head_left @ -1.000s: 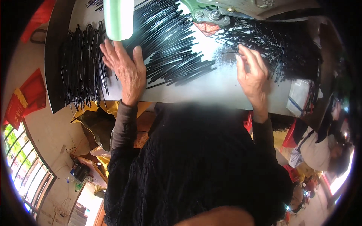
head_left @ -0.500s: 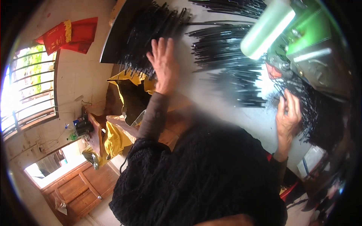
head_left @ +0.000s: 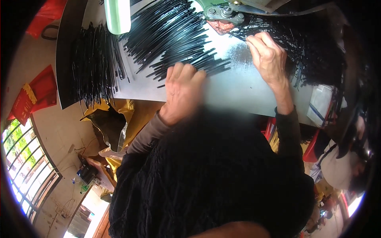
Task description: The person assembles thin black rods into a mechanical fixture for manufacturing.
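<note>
Left hand [head_left: 182, 89]: blurred, fingers now curled, moved from beside the left bundle [head_left: 89, 65] to the middle strips' [head_left: 170, 35] near edge; I cannot tell whether its grip holds anything.
Right hand [head_left: 272, 57]: thumb and fingertips drawn together beside tangled black strands [head_left: 299, 49]; a held strand cannot be confirmed.
Middle strips: thin, straight, glossy black, fanned out.
Table [head_left: 238, 91]: smooth, grey, softly shining.

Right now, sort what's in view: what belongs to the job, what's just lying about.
Apparently in use:
- black strips, near left hand and right hand
- green bolted machine part
- metal tabletop

Apparently lying about:
- pale packet, toward the right
- yellow sack, by the tabletop's near edge
</note>
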{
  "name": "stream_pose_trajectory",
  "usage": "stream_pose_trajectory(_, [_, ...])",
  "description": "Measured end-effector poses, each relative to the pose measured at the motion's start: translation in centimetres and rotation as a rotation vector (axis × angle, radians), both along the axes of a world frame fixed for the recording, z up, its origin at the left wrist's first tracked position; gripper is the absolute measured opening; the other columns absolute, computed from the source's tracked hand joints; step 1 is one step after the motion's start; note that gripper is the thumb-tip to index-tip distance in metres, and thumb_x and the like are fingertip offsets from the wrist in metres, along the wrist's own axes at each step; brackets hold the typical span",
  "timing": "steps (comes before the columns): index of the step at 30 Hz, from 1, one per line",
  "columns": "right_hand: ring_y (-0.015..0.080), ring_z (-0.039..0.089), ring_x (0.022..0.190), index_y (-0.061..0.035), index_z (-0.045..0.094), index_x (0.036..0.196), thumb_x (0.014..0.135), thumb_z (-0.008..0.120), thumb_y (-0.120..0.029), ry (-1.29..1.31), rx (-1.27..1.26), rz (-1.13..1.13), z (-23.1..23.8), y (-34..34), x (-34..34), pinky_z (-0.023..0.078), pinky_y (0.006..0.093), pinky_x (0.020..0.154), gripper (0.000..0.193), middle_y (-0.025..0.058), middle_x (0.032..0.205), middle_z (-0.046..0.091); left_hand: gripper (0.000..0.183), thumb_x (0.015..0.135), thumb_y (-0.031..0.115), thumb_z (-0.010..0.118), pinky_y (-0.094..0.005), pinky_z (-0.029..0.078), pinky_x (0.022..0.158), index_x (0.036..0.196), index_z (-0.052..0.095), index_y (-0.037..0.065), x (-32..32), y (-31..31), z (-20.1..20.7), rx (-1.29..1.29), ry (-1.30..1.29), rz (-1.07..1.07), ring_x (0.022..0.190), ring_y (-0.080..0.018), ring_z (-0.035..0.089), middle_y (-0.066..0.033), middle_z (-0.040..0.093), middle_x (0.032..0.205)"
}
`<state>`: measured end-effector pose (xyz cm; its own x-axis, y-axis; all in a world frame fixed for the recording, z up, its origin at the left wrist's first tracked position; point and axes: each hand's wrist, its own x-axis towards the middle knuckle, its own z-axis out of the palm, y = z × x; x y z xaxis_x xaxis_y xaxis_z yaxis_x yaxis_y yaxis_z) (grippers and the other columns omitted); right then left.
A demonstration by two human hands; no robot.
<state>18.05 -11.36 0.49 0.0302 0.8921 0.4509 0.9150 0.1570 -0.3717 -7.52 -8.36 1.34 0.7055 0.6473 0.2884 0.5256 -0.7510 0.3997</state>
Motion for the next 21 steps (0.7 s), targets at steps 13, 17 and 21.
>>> stream_pose_trajectory(13, [0.0144, 0.061, 0.070, -0.0012, 0.062, 0.097, 0.086, 0.062, 0.006, 0.413, 0.412, -0.110, 0.3, -0.5, -0.8, 0.050, 0.0242, 0.060, 0.013, 0.0088, 0.090, 0.063, 0.018, 0.073, 0.005, 0.071, -0.0365, 0.039, 0.068, 0.089, 0.064, 0.008, 0.2, 1.0, -0.3, 0.060, 0.005, 0.087, 0.076, -0.0254, 0.052, -0.0058, 0.055, 0.081])
stream_pose_trajectory(17, [0.0187, 0.064, 0.077, 0.0005, 0.052, 0.107, 0.098, 0.045, 0.000, 1.057, 0.428, 0.090, 1.1, -2.1, -2.0, 0.053, 0.0265, 0.060, 0.012, 0.0112, 0.097, 0.059, 0.019, 0.074, 0.000, 0.071, -0.0330, 0.043, 0.066, 0.092, 0.067, 0.005, -0.2, 0.2, 0.7, 0.085, -0.067, 0.112, 0.074, -0.0228, 0.055, -0.0070, 0.059, 0.083])
stream_pose_trajectory(21, [0.0232, 0.066, 0.086, 0.0007, 0.051, 0.107, 0.101, 0.043, -0.011, 1.631, 0.166, 0.328, 1.4, -3.9, -4.0, 0.059, 0.0374, 0.065, 0.016, 0.0122, 0.104, 0.055, 0.027, 0.093, 0.017, 0.062, -0.0235, 0.046, 0.059, 0.112, 0.061, -0.002, 0.9, 0.0, 2.6, -1.052, -0.397, 0.160, 0.067, -0.0127, 0.059, -0.0095, 0.066, 0.087])
